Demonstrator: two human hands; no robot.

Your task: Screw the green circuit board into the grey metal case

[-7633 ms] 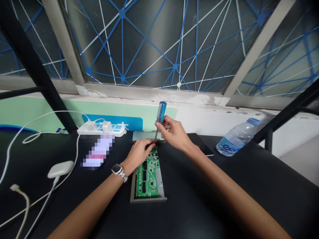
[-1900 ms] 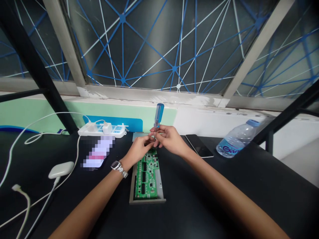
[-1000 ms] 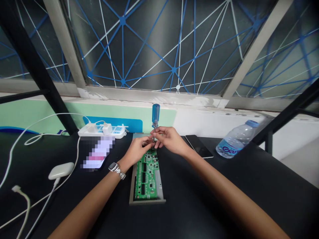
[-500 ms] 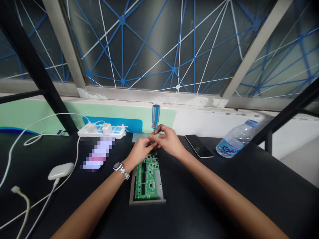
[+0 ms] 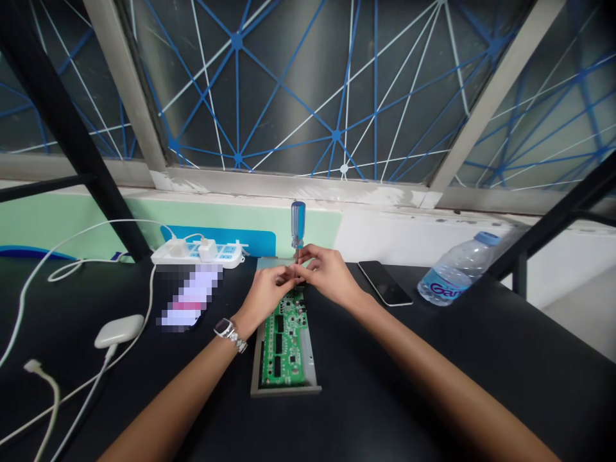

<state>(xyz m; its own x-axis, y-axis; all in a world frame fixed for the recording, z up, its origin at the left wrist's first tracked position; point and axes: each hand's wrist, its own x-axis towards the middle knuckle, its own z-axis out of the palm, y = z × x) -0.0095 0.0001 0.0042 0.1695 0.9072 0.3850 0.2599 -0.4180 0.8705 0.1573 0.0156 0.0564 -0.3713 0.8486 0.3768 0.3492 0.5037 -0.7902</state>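
Note:
A screwdriver [image 5: 298, 221] with a clear blue handle stands nearly upright, handle on top, over the far part of a green circuit board [image 5: 289, 340]. The board lies in a grey metal tray [image 5: 285, 391]. My right hand [image 5: 327, 273] has its thumb and fingers closed around the thin shaft, just below the handle. From the left, my left hand [image 5: 268, 292] reaches in with thumb and fingertips pinched together low by the shaft, touching the right fingertips. Whatever lies in that pinch is hidden, and so is the screwdriver's tip. A silver watch sits on my left wrist.
A white power strip [image 5: 197, 252] with plugs and a blurred-out flat thing [image 5: 190, 298] lie to the left. Nearer is a white charging case [image 5: 119, 331] on a cable. At right are a black phone [image 5: 385, 283] and a tilted water bottle [image 5: 457, 269]. Windows rise behind.
The screwdriver's handle has tipped slightly left and stands straighter. My left hand and wrist have shifted slightly left and down. The board and tray stay in place.

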